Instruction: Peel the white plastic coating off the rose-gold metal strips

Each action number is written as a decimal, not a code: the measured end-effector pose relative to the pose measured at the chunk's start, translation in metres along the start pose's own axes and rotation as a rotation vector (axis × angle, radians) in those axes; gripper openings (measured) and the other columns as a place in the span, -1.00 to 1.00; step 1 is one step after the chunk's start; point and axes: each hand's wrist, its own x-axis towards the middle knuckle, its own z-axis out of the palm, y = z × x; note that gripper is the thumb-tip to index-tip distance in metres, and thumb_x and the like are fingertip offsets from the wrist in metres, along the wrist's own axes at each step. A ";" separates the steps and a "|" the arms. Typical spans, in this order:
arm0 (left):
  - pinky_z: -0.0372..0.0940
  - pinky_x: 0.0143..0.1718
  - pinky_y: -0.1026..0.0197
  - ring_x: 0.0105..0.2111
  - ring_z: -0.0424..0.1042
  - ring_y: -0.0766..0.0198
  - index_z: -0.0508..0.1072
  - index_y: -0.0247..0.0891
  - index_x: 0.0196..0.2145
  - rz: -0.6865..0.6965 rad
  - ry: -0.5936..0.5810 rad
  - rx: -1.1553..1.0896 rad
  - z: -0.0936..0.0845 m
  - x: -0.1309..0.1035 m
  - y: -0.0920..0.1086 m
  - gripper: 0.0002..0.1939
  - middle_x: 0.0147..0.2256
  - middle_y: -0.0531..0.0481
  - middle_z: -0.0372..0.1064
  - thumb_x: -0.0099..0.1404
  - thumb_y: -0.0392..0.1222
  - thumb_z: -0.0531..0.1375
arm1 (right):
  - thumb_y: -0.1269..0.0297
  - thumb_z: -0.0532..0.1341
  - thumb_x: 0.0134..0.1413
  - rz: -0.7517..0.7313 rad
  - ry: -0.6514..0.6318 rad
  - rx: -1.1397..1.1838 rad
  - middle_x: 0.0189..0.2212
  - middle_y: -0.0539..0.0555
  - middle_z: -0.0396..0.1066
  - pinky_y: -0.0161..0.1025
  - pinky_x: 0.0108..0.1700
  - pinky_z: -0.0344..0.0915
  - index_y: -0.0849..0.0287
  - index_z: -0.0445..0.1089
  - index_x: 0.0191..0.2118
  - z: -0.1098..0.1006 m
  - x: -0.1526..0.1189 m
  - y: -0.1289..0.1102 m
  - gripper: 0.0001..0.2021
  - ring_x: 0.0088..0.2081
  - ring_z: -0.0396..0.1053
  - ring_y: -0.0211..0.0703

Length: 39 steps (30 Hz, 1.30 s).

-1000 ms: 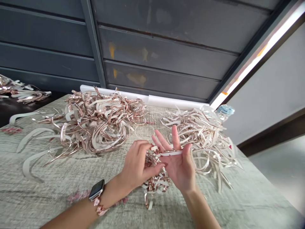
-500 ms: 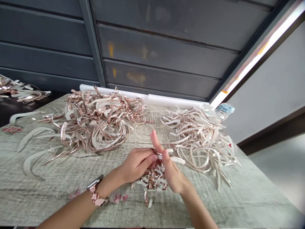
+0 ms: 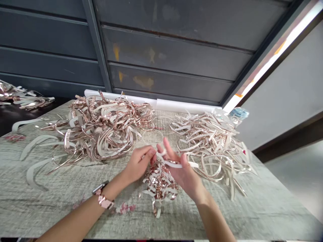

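Note:
My left hand (image 3: pixel 140 163) is closed in a pinch at the top of a small bunch of crinkled rose-gold and white foil strips (image 3: pixel 161 185), which lies on the table below. My right hand (image 3: pixel 186 178) is beside it, palm partly turned up and fingers stretched. A white foil ribbon (image 3: pixel 174 164) runs from the bunch across the right fingers and under the thumb, its end sticking out on the right. The exact pinch point is hidden behind my left fingers.
A large heap of rose-gold and white ribbons (image 3: pixel 108 124) lies at the left. Another ribbon pile (image 3: pixel 212 144) lies at the right, partly on clear plastic. A white roll (image 3: pixel 181 106) runs along the table's back edge, before a dark panelled wall (image 3: pixel 164 67).
My hands have moved slightly apart. The left has shifted left, the right fingers have opened out, and more of the crinkled bunch shows between them.

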 end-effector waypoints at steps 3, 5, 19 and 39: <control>0.19 -0.35 0.29 -0.47 0.33 0.35 0.41 -0.25 -0.48 -0.040 0.016 0.002 -0.005 0.004 -0.004 -0.57 -0.52 0.08 0.36 0.53 -0.06 0.02 | -0.26 -0.17 0.36 -0.040 -0.070 0.238 0.41 -0.22 0.08 0.17 0.46 -0.34 -0.39 0.01 0.39 -0.006 0.002 -0.003 -0.44 0.49 -0.25 -0.05; 0.19 -0.34 0.29 -0.46 0.34 0.35 0.41 -0.25 -0.48 -0.061 0.014 -0.002 -0.006 0.005 -0.005 -0.57 -0.51 0.09 0.37 0.52 -0.07 0.03 | -0.26 -0.11 0.34 -0.059 -0.072 0.327 0.38 -0.18 0.16 0.18 0.46 -0.39 -0.37 0.04 0.38 -0.009 0.004 -0.005 -0.43 0.49 -0.21 -0.04; 0.19 -0.33 0.23 -0.46 0.35 0.29 0.43 -0.26 -0.50 -0.214 0.004 -0.105 0.001 0.008 -0.011 -0.53 -0.52 0.04 0.36 0.48 0.04 0.04 | -0.19 -0.25 0.38 -0.316 0.197 0.504 0.22 -0.04 0.42 0.34 0.39 -0.23 -0.55 -0.26 0.41 -0.017 0.000 -0.029 -0.48 0.33 0.23 0.09; 0.15 -0.01 0.06 -0.09 0.33 0.12 0.36 -0.16 -0.16 -0.021 0.125 0.239 0.003 0.000 0.009 -0.79 -0.17 -0.04 0.39 0.51 -0.01 0.03 | -0.18 -0.18 0.38 -0.260 0.173 0.450 0.31 -0.03 0.31 0.24 0.42 -0.18 -0.28 0.36 0.23 -0.003 0.008 -0.010 -0.46 0.37 0.15 0.08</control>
